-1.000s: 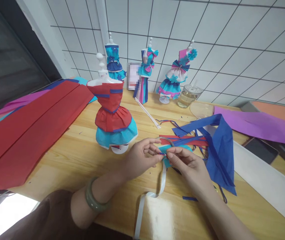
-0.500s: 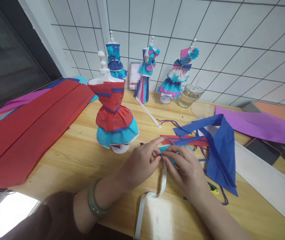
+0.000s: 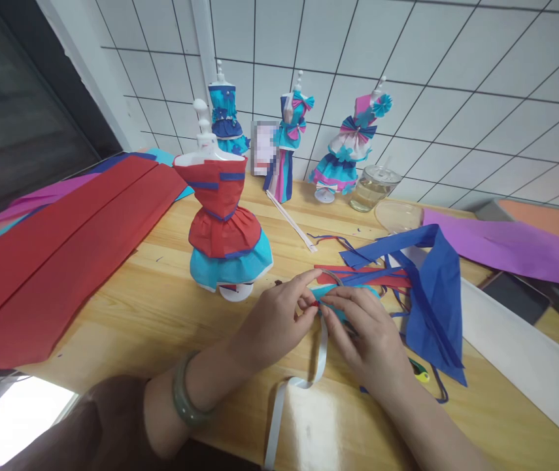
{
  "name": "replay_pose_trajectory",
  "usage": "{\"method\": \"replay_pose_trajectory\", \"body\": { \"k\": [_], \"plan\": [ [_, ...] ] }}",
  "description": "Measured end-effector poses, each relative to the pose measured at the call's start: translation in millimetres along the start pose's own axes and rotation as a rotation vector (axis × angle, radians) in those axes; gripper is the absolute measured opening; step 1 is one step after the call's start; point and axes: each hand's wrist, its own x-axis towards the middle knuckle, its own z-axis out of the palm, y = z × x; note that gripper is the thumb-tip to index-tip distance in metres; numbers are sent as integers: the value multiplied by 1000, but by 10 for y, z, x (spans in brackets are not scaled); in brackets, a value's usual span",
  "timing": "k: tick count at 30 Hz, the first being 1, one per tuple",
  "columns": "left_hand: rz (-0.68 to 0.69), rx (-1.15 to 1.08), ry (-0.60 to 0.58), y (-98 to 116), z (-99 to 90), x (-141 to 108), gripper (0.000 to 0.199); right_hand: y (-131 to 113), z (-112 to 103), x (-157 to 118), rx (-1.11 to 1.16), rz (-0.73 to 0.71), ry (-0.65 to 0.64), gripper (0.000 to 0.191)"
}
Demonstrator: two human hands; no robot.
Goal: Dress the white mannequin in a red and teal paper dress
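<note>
My left hand (image 3: 279, 317) and my right hand (image 3: 360, 327) meet at the middle of the table, fingertips pinched together. Between them shows a tiny red piece (image 3: 315, 304), mostly hidden by the fingers, so its kind is unclear. A white ribbon (image 3: 322, 350) trails from under the fingertips toward the table's front edge. Beneath and behind the hands lie a light-blue piece (image 3: 370, 290) and red strips (image 3: 399, 278). To the left stands a small dress form (image 3: 220, 209) in a red bodice with a red and light-blue skirt.
Three more dressed forms, one in pink and blue (image 3: 345, 147), stand along the tiled wall beside a lidded glass (image 3: 373, 186). Red sheets (image 3: 78, 248) cover the left side. Blue fabric (image 3: 439, 301), a yellow-green handled tool (image 3: 420, 371), a phone (image 3: 514, 294) and purple fabric (image 3: 514, 248) lie at right.
Both hands stay almost in place. At the fingertips the small piece now shows red, where some blue was visible before. My right fingers have shifted very slightly.
</note>
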Motion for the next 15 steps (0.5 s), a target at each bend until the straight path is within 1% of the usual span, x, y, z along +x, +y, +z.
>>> {"method": "replay_pose_trajectory", "body": {
  "k": [5,8,12,15],
  "plan": [
    [2,9,-3,6,-3,2,53,-3,-3,2,-24,-32,-26,12],
    [-3,-11,-3,4,2,3,53,4,6,-5,-10,-12,-12,10],
    [-16,-26,-6,-2,11,3,51,4,17,-12,83,85,30,9],
    [-37,-41,-12,2,14,5,51,-11,15,-6,203,208,46,8]
  ]
}}
